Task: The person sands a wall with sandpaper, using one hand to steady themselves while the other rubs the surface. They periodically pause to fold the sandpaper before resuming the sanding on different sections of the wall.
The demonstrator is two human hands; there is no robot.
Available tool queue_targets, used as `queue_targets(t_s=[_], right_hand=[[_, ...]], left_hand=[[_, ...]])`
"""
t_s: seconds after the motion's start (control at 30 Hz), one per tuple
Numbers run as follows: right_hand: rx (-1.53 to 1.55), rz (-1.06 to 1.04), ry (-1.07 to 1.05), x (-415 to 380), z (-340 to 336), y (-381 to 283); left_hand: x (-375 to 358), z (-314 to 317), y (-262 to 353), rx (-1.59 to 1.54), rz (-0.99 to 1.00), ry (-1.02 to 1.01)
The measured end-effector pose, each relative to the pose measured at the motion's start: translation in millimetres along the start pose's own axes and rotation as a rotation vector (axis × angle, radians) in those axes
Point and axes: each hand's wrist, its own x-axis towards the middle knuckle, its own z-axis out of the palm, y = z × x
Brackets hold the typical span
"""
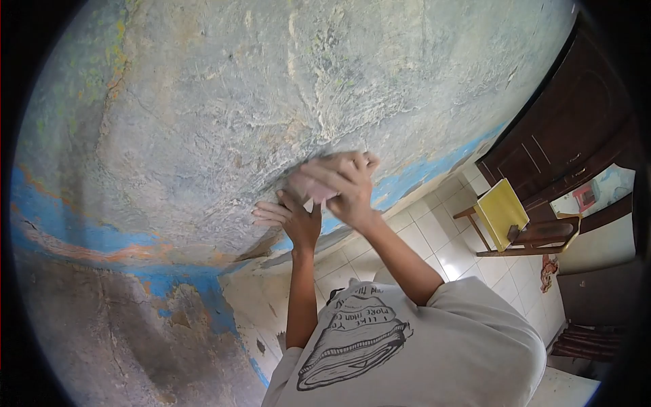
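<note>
A worn wall (224,102) shows grey plaster with rough, peeling patches and a blue band low down. My right hand (346,186) is bent around a flat pinkish piece (313,187), which lies against the wall. My left hand (288,217) is just below and to the left of it, fingers spread against the wall, its fingertips close to the piece's lower edge. Whether the left hand touches the piece is hard to tell. The right hand is slightly blurred.
On the right, a chair (480,245) carries a yellow board (502,211) on the tiled floor (434,230). A dark wooden cabinet (563,129) stands behind it. A crumpled cloth (548,273) lies on the floor.
</note>
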Motion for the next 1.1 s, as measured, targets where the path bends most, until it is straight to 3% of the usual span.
queue_targets(t_s=[0.07,0.17,0.33,0.47,0.7,0.8,0.93,1.03,1.1], right_hand=[[-0.08,0.03,0.03,4,-6,18],[-0.083,0.048,0.055,-17,-14,68],[-0.125,0.023,0.017,-2,-7,24],[-0.146,0.042,0.075,-13,-11,53],[-0.2,0.037,0.031,-11,-13,49],[-0.119,0.039,0.117,-8,-10,47],[-0.081,0.082,0.083,-2,-4,26],[-0.17,0.095,0.11,-12,-17,55],[-0.048,0.182,0.153,-14,-13,58]], left_hand=[[6,1,0,0.047,0.066,0.11],[9,-6,2,0.021,0.075,0.113],[6,0,5,-0.008,0.038,0.1],[8,-4,1,0.011,0.072,0.108],[7,-3,1,0.016,0.082,0.113],[7,-2,2,0.0,0.064,0.103],[6,-4,6,0.01,0.047,0.075],[6,-11,2,0.021,0.06,0.04],[4,-7,5,0.002,0.042,0.048]])
